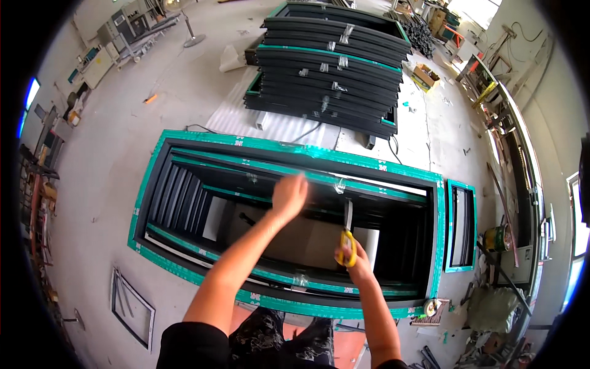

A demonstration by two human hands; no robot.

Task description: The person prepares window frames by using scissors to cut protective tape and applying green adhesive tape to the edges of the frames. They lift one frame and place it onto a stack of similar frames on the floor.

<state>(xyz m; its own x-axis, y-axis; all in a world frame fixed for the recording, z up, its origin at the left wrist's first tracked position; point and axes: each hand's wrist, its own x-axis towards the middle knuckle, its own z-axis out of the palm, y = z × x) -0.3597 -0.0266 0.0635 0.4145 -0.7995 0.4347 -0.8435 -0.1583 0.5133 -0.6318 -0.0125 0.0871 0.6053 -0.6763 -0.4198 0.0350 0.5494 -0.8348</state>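
While the right hand (359,263) grips scissors (348,234) over the open frame (439,246), the left hand (289,197), grip unclear, hovers inside its edges.

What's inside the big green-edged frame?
Through the frame's opening, more dark frames show, with a brownish surface below. The left hand, its forearm and the right hand with yellow-handled scissors hide whatever lies behind them.

Scissors (348,236): yellow handles, grey blades. Big frame (440,240): black, green-edged, small whitish marks dotted along the green. Rear stack (326,86): black, a few green strips, shiny silvery patches. Side frame (450,227): green rim, black inside. Trousers (258,338): black, pale squiggly pattern. Sleeve (193,347): plain black. Floor (123,154): pale grey.
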